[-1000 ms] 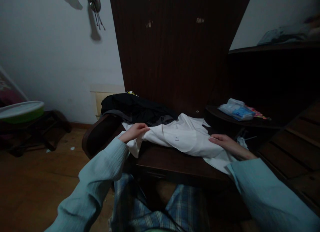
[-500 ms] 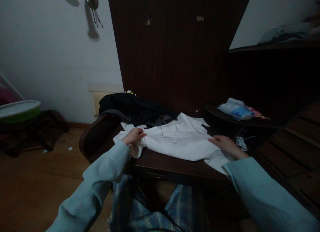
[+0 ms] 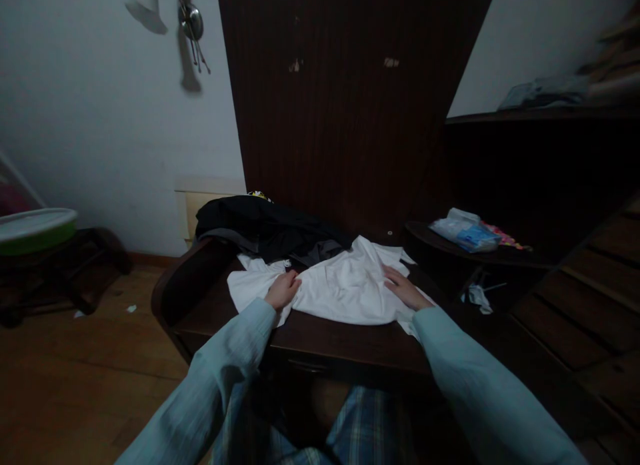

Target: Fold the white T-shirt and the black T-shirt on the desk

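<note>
A white shirt point(image 3: 350, 288) lies spread and wrinkled across the dark wooden tabletop point(image 3: 330, 338). On its left part rests my left hand point(image 3: 283, 289), its fingers bent together around a bit of the cloth. My right hand point(image 3: 404, 290) lies on the right part of the shirt, fingers stretched out over the fabric. Part of a sleeve shows beneath my right wrist. No collar tag is visible on the shirt.
Dark clothing point(image 3: 265, 225) is heaped behind the shirt. To the right, a low shelf point(image 3: 420, 235) holds a blue-and-white plastic packet point(image 3: 467, 231). A green basin point(image 3: 37, 235) stands on a stool at the left. A tall dark panel point(image 3: 340, 118) rises behind the tabletop.
My right hand has moved left and inward, from pinching the shirt's edge to lying on it. My left hand has shifted slightly right. The collar tag has gone out of sight.
</note>
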Action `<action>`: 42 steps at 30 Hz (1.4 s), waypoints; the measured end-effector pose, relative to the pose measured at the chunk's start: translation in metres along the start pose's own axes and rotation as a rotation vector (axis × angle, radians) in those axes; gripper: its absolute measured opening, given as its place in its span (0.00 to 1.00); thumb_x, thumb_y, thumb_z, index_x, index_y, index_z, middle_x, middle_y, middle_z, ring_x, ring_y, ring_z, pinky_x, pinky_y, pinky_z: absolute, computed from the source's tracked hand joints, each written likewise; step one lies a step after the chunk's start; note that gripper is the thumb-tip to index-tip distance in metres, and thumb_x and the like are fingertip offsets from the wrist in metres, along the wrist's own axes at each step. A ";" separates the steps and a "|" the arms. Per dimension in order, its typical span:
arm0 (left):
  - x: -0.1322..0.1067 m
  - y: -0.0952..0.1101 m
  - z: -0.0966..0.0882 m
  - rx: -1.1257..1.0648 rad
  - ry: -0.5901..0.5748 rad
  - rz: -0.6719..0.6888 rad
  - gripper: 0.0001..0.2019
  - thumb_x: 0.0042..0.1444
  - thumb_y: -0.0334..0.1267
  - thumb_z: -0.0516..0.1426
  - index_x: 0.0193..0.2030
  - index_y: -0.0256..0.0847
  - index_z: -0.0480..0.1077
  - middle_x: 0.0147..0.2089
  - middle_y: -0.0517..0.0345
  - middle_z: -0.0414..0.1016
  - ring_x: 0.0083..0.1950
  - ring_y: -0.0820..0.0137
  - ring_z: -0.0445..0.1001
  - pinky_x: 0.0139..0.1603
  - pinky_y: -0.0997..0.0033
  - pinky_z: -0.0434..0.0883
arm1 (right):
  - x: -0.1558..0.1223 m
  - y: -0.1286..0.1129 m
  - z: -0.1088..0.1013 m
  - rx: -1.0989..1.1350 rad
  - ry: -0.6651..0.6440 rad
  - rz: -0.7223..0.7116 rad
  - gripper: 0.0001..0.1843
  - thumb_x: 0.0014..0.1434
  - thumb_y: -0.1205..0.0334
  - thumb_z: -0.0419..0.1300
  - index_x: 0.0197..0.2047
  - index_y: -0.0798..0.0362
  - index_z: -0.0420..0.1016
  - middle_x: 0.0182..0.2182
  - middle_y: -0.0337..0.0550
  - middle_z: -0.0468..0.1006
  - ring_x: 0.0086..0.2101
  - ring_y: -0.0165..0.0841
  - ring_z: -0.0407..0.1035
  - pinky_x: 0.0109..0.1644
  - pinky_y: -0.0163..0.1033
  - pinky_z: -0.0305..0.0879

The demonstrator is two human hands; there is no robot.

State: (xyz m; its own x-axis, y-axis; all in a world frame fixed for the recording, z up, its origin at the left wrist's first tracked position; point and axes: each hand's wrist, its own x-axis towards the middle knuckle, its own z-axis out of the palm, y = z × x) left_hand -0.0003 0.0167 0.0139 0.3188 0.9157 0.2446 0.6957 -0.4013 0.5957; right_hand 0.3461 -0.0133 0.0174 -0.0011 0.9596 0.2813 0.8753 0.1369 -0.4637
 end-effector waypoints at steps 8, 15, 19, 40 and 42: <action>-0.042 0.012 -0.007 -0.036 -0.031 0.009 0.08 0.59 0.39 0.42 0.35 0.41 0.59 0.27 0.61 0.65 0.30 0.71 0.66 0.33 0.72 0.63 | -0.031 -0.031 0.005 -0.227 -0.073 0.139 0.15 0.57 0.60 0.43 0.41 0.50 0.68 0.30 0.45 0.76 0.34 0.37 0.69 0.38 0.38 0.60; -0.071 0.033 -0.060 -0.149 -0.250 0.179 0.14 0.58 0.45 0.44 0.31 0.39 0.63 0.29 0.61 0.66 0.32 0.73 0.65 0.35 0.76 0.64 | -0.070 -0.061 -0.047 0.167 -0.550 -0.135 0.17 0.53 0.48 0.49 0.28 0.51 0.71 0.27 0.40 0.74 0.31 0.35 0.67 0.37 0.38 0.63; -0.061 0.037 -0.084 -0.171 -0.006 0.174 0.13 0.55 0.46 0.49 0.32 0.38 0.66 0.31 0.57 0.69 0.35 0.70 0.66 0.38 0.73 0.64 | -0.061 -0.053 -0.084 0.020 -0.181 -0.119 0.19 0.48 0.45 0.51 0.27 0.51 0.74 0.29 0.45 0.74 0.32 0.37 0.67 0.37 0.39 0.62; -0.029 0.021 -0.007 -0.225 -0.212 -0.040 0.06 0.50 0.37 0.51 0.32 0.37 0.62 0.29 0.61 0.64 0.31 0.73 0.63 0.33 0.74 0.63 | -0.045 -0.038 0.009 -0.166 0.031 0.199 0.13 0.56 0.51 0.47 0.39 0.50 0.62 0.30 0.45 0.75 0.30 0.37 0.70 0.31 0.35 0.58; -0.032 0.026 -0.007 -0.186 -0.304 0.024 0.07 0.50 0.37 0.51 0.33 0.36 0.65 0.29 0.61 0.66 0.32 0.72 0.64 0.34 0.74 0.63 | -0.043 -0.040 0.012 -0.178 0.015 0.188 0.11 0.57 0.53 0.46 0.38 0.50 0.62 0.28 0.43 0.75 0.29 0.36 0.69 0.30 0.34 0.57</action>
State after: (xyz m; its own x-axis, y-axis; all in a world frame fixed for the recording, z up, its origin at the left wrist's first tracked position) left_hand 0.0033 -0.0227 0.0269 0.5299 0.8472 0.0380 0.5659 -0.3866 0.7282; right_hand 0.3054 -0.0571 0.0132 0.1760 0.9602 0.2171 0.9309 -0.0906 -0.3539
